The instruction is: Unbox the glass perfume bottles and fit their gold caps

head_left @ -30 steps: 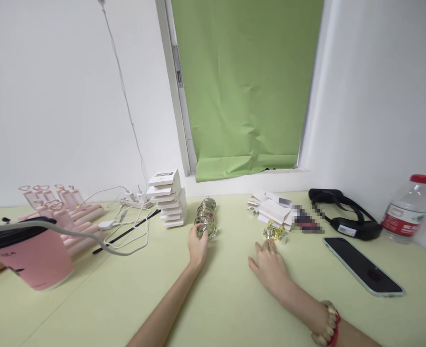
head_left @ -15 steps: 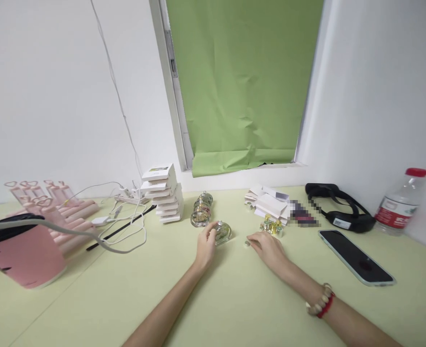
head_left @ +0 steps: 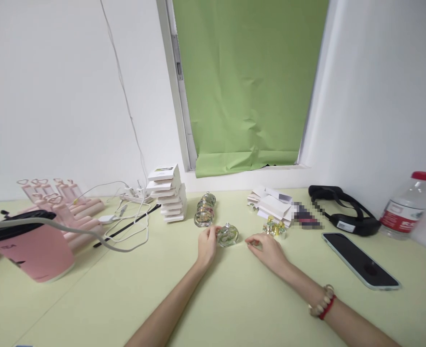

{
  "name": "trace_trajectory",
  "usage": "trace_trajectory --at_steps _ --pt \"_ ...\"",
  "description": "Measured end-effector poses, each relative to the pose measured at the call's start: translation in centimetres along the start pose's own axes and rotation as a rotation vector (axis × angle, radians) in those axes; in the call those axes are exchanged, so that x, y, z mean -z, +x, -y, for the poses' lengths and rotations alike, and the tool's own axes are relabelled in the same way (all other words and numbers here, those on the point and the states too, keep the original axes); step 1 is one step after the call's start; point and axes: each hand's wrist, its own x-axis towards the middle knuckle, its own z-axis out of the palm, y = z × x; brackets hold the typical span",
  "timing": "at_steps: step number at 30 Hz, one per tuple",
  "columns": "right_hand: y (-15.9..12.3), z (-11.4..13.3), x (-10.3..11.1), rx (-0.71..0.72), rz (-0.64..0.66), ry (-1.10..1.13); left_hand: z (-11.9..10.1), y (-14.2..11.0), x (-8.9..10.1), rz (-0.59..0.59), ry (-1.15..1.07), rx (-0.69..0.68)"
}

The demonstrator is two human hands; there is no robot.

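Round glass bottle (head_left: pixel 228 236): upright on the table (head_left: pixel 220 299), well out from the back edge and between the two hands; clear glass with a greenish look, narrow top upward.
Left hand (head_left: pixel 207 246): fingers clamped on the left side of the round glass bottle.
Right hand (head_left: pixel 269 250): low over the table, to the right of the round glass bottle and apart from it; tips of thumb and forefinger close together at a tiny dark spot, and whether they grip something cannot be told.
Bracelets (head_left: pixel 322 304): pale beads and a red band on the right wrist.
Row of bottles (head_left: pixel 205 210): behind the round glass bottle, lined up toward the back edge.
Gold and silver caps (head_left: pixel 275 228): clustered just beyond the right hand.
White cartons (head_left: pixel 272 206): loosely piled behind the caps, near the back edge.
White box stack (head_left: pixel 168 197): near the back edge, left of the row of bottles, layers unevenly set.
Black headset (head_left: pixel 357 217): near the back right corner.
Water bottle (head_left: pixel 403 214): red-capped, upright by the right edge, beside the headset.
Phone (head_left: pixel 360 261): flat, dark screen up, in front of the headset.
Pink cup (head_left: pixel 35 253): black-lidded, toward the left edge, pink tubes (head_left: pixel 84 211) behind it.
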Motion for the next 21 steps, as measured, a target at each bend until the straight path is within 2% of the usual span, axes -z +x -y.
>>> trace_trajectory --at_steps 7,11,16,21 --pt "0.7 -1.1 -0.3 -0.027 -0.048 0.14 -0.3 -0.2 -0.1 0.01 -0.008 0.001" --pt "0.6 -1.1 -0.5 -0.023 -0.024 0.093 -0.4 -0.3 -0.1 0.014 -0.009 -0.003" --pt "0.4 -0.3 0.0 -0.023 -0.052 0.063 -0.3 -0.3 -0.2 0.026 -0.006 -0.026" --pt "0.3 -0.4 0.1 -0.025 0.0 0.033 -0.1 -0.3 -0.3 0.038 -0.002 -0.042"
